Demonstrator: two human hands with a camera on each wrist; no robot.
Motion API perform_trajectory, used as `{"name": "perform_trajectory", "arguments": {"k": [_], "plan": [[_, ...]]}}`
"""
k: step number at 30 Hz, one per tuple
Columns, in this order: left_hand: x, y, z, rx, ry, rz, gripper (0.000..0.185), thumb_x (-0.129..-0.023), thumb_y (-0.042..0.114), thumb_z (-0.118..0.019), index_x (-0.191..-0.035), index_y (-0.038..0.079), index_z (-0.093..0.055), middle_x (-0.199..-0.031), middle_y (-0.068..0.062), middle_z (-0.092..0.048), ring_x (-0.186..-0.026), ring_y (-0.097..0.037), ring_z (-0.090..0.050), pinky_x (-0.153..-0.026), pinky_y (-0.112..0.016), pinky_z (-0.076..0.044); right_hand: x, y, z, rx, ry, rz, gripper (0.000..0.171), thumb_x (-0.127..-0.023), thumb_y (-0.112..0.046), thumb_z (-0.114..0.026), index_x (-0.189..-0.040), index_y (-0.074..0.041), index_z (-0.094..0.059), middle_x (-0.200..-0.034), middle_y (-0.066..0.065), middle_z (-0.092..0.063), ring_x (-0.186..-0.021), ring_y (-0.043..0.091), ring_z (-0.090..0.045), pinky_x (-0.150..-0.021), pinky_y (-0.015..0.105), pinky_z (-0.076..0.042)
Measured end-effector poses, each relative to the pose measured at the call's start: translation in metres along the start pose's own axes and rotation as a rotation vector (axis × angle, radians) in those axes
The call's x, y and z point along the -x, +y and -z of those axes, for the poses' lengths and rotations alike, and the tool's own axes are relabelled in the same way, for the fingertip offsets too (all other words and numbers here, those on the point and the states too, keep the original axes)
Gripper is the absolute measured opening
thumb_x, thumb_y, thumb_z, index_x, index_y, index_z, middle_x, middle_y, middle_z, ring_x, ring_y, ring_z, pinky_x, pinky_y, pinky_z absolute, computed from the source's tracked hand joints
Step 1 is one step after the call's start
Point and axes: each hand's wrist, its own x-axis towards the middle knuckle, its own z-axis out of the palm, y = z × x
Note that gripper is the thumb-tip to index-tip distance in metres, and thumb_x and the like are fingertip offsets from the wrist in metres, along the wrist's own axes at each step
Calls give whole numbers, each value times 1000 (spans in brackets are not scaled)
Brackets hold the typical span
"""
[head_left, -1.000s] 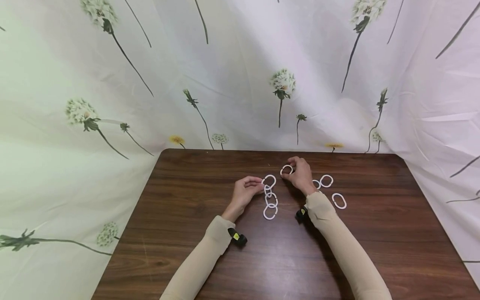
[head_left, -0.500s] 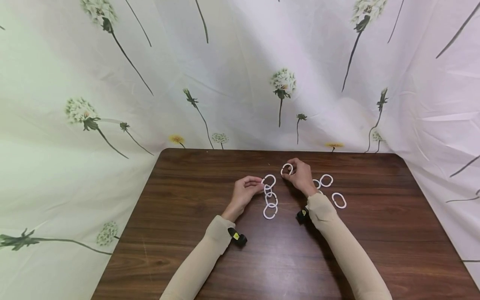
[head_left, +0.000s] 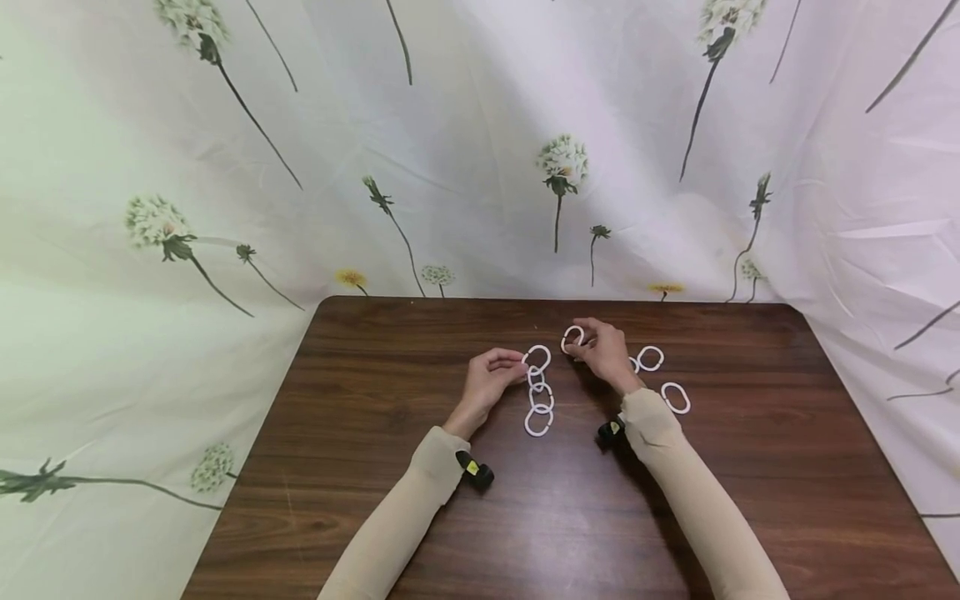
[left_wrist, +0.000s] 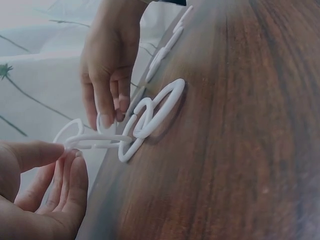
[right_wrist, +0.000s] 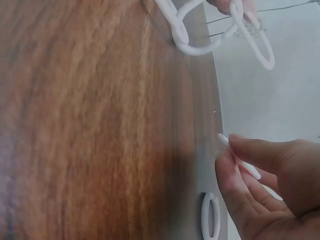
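So what's going on here is chain-building with white plastic rings, on a dark wood worktop point(head_left: 420, 500). I'm using the chain point(head_left: 538, 398) as my landmark for everything.

Nearest the person, the chain's bottom link is lying flat on the worktop, and the linked rings are running away from the person toward the curtain point(head_left: 450, 167), so its long axis is going near-to-far, maybe leaning a hair left at the far end. The left hand point(head_left: 491, 381) is sitting just left of the chain and pinching its top link point(head_left: 537, 358) between thumb and fingertips, lifting that end slightly off the wood, which the left wrist view makes clearer.

Just right of the chain's far end, the right hand point(head_left: 603, 354) is gripping a single loose ring point(head_left: 573, 337) in its curled fingers, and that ring is standing up rather than lying flat. I can't tell where its split is facing.

My take on doing this bit well: keep the top link steady and raised, turn the loose ring so its gap is meeting the link edge-on, then press it through rather than twisting hard.

Further right of the chain, spare rings point(head_left: 651, 359) are lying flat, apart from it.
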Motion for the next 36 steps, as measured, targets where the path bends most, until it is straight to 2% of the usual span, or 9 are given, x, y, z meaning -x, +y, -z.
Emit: {"name": "perform_trajectory", "arguments": {"k": [8,15,21,26,31,36], "plan": [[-1,3,-1,-5,7,-3,24,-83,0,-74,-106,-6,-69,-86,-8,-72,-75,-8,-69,-75,-26,-63,11,-8,2,-26,-24,22,44,-92,-6,-68,-134,-1,-57,-93,19,-71,-72,26,-74,-63,32,-64],[-2,6,-2,0,6,-9,23,-83,1,-75,-105,-4,-70,-86,-6,-72,-76,-10,-70,-81,-34,-63,19,-16,4,-141,-5,53,36,-91,-4,-68,-126,-1,-59,-92,23,-72,-71,28,-73,-66,41,-64],[-2,6,-4,-15,5,-15,23,-83,1,-75,-105,-3,-71,-92,-12,-73,-75,-7,-69,-84,-40,-63,27,-19,9,-183,19,72,37,-91,-9,-69,-128,-5,-63,-95,20,-73,-71,25,-74,-66,39,-64],[-2,7,-4,-14,1,-24,23,-83,3,-76,-105,-3,-71,-93,-13,-73,-77,-10,-70,-83,-39,-63,33,-22,9,-227,44,80,37,-90,-12,-71,-127,-8,-64,-95,21,-74,-70,23,-74,-67,41,-64],[-1,9,-6,-16,-9,-33,22,-84,3,-75,-105,-2,-72,-94,-16,-73,-78,-11,-69,-84,-41,-63,39,-29,8,-300,47,70,35,-89,-11,-72,-121,-1,-62,-96,25,-73,-72,32,-73,-69,50,-62],[1,11,-7,-23,-19,-41,23,-84,3,-75,-106,-3,-71,-99,-23,-72,-77,-9,-69,-85,-44,-62,49,-45,10,-304,16,79,33,-90,-5,-70,-121,3,-62,-98,31,-71,-78,46,-70,-68,48,-62]]}}
